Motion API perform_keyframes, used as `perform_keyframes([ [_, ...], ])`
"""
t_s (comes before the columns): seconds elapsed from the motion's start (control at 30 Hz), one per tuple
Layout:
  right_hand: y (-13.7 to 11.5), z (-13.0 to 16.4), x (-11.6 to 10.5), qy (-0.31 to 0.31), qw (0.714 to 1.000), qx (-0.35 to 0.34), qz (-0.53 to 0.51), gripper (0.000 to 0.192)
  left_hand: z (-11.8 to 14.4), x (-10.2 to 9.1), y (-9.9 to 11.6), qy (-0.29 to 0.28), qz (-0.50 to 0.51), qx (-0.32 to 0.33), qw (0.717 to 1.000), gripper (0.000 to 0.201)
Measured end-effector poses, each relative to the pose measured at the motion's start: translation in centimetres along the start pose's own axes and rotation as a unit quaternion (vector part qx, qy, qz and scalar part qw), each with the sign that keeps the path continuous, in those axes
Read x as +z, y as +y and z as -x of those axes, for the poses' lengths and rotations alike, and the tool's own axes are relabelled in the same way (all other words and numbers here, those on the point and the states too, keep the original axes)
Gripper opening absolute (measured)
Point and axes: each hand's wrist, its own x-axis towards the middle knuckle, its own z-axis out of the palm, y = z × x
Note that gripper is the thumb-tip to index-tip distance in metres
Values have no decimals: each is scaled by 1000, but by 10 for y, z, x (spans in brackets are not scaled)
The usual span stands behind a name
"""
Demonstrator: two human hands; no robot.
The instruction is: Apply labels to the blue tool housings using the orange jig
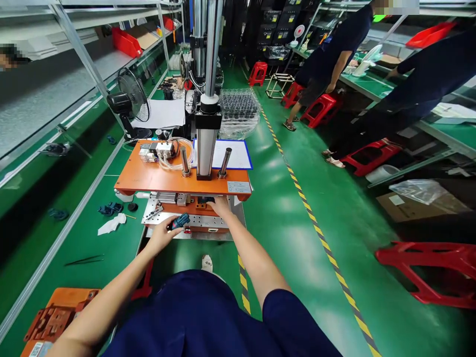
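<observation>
1. The step in hand looks like loading a small pneumatic press: the left hand (160,237) is closed around a small dark blue-and-black plastic part (179,221), pinched between thumb and fingers and held just in front of the silver metal base plate (163,214) of the press.
2. The right hand (219,204) reaches under the flat orange press plate (148,176) to the orange fixture block (203,204) beneath it; its fingertips are hidden there, so I cannot tell whether it grips anything or merely steadies the fixture.
3. The held part is still off the fixture, near its left front edge and apart from the right hand.
4. As I judge it, the next move calls for turning the part to match the nest and seating it squarely, with both hands out from under the plate before the tall silver cylinder column (207,144) could act (pinching is the plain risk).
5. Writing: a white label (239,187) sits on the plate's right front corner, but its print is too small to read; a white sheet with a blue border (233,154) lies behind the column, also unreadable.
6. On the green workbench (89,238) to the left lie black tweezers (84,260) and a crumpled white cloth (111,224).
</observation>
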Motion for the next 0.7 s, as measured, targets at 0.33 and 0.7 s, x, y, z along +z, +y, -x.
perform_keyframes([
  [0.33,46,161,-6,181,975,71,-110,32,-138,58,47,-87,-135,50,986,31],
  [0.7,99,152,-11,174,935,207,-230,49,-134,69,39,-23,-131,-9,991,37],
])
